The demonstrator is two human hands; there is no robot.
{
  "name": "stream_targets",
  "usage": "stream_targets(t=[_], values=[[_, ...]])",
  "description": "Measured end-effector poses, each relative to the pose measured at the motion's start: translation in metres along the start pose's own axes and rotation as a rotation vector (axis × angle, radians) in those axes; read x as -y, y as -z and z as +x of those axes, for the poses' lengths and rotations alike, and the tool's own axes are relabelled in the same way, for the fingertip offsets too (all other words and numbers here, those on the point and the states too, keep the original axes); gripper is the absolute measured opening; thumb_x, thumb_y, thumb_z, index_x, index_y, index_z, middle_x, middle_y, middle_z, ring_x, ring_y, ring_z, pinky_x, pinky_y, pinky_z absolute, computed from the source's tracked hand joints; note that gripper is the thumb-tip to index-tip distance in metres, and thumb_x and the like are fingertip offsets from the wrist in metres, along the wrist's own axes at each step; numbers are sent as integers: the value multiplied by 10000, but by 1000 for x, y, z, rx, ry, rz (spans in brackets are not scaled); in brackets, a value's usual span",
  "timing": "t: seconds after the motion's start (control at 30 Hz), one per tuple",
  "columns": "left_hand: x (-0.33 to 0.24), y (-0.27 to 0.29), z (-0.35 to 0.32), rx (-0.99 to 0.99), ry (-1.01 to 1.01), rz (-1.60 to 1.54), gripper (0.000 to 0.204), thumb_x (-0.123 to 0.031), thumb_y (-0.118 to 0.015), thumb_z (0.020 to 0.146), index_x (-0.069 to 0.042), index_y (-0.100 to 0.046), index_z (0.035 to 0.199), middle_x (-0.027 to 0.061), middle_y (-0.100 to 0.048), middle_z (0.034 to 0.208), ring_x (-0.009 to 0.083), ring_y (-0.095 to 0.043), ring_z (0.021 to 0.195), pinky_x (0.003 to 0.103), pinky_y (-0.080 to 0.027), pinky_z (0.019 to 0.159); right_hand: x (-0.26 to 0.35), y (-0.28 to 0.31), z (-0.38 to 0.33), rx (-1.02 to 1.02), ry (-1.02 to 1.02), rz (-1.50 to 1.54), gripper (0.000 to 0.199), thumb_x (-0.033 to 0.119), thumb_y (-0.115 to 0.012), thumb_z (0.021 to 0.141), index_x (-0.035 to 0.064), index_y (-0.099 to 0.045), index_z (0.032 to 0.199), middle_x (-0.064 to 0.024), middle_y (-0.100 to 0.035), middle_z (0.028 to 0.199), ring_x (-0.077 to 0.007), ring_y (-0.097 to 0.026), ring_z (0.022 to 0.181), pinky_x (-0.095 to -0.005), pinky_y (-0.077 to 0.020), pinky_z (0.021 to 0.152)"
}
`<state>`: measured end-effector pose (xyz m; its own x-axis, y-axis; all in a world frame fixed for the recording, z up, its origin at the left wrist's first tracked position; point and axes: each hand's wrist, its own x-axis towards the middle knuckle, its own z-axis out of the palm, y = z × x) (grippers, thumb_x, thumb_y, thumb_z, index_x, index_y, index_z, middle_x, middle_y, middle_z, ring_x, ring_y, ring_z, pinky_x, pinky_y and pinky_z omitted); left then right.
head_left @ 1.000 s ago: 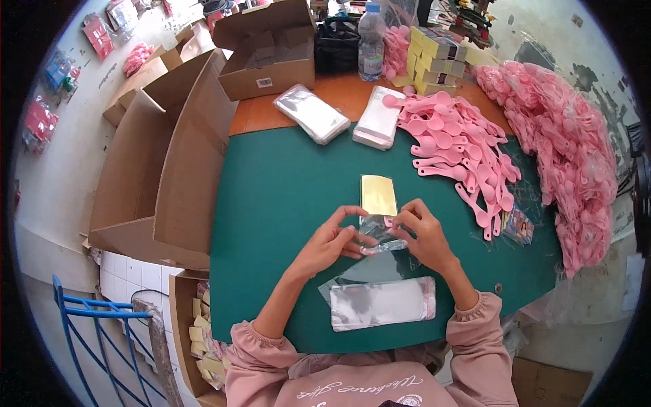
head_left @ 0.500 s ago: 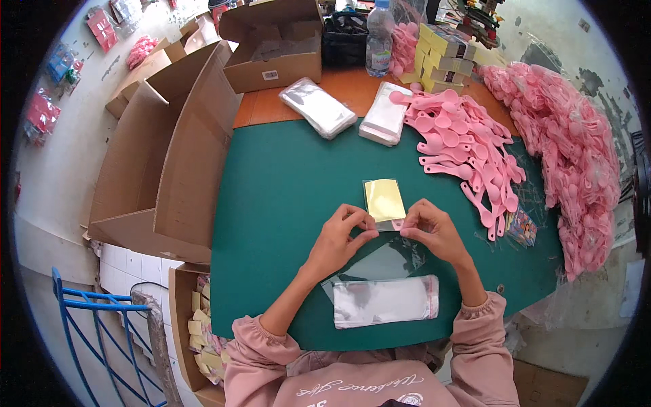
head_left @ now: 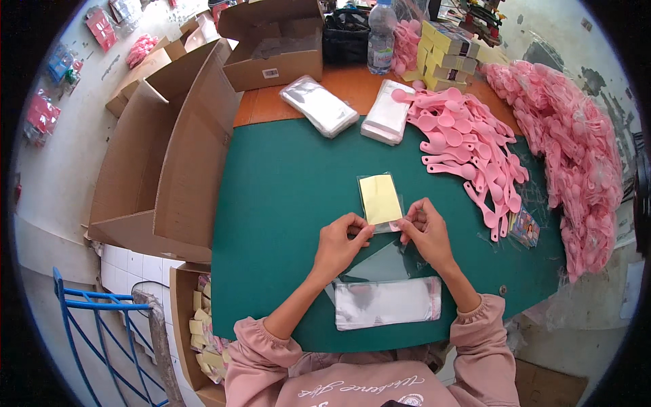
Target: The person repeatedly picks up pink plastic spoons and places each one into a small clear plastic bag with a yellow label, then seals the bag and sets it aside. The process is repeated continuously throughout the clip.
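My left hand (head_left: 339,245) and my right hand (head_left: 428,236) are both closed, pinching the lower corners of a small clear plastic bag (head_left: 384,228) over the green table. Inside the bag is a pale yellow card (head_left: 380,199). A bit of pink shows near my right fingertips, too small to name. Between my forearms lies a stack of clear bags (head_left: 388,303), with a loose sheet of clear plastic (head_left: 380,264) just beyond it. Farther off to the right spreads a heap of pink measuring spoons (head_left: 468,139).
Two bundles of clear bags (head_left: 319,105) (head_left: 386,112) lie at the back. Behind them stand a water bottle (head_left: 381,39) and stacked yellow cards (head_left: 447,54). Bagged pink spoons (head_left: 569,149) line the right edge. Open cardboard boxes (head_left: 135,156) stand left, near a blue metal rack (head_left: 95,296).
The bag with the yellow card has tilted and shifted slightly left. My right hand has moved in a little toward its corner; both hands keep pinching it.
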<state>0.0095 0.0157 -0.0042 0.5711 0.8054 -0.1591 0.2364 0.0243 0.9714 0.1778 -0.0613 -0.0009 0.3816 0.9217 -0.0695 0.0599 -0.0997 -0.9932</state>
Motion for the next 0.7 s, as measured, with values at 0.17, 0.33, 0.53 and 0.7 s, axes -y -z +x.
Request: stream_targets(t=[0.17,0.33,0.53,0.7], values=[[-7,-1,-2,-68,21,-89,183,-107,-594,819,-8,-485,927,57,-572,842,93,-580,739,222,-506,548,5,-3,-2,19,-7,-81,172,50,-580,804,6,-481,937,-26,-550,669,-47,-500,517,-186,-378,444],[-12,-1,-4,-39,-65,38,201,-86,-578,801,-51,-560,998,96,-573,900,153,-601,749,262,-512,557,8,0,-3,33,13,-231,235,97,-577,806,5,-529,1017,-37,-569,691,-54,-509,543,-211,-393,463],[-9,45,-1,-105,-325,568,274,-67,-583,771,-68,-561,1044,109,-561,973,251,-575,752,346,-467,643,19,64,12,-229,342,-849,202,129,-570,777,-1,-573,931,-145,-583,875,-270,-556,785,-364,-439,678],[-31,22,-10,-213,-459,926,291,-165,-619,756,-64,-543,1018,132,-503,997,318,-517,872,389,-431,713,0,102,18,-494,290,-1499,144,85,-553,755,-25,-564,847,-163,-554,879,-315,-533,813,-405,-435,702]])
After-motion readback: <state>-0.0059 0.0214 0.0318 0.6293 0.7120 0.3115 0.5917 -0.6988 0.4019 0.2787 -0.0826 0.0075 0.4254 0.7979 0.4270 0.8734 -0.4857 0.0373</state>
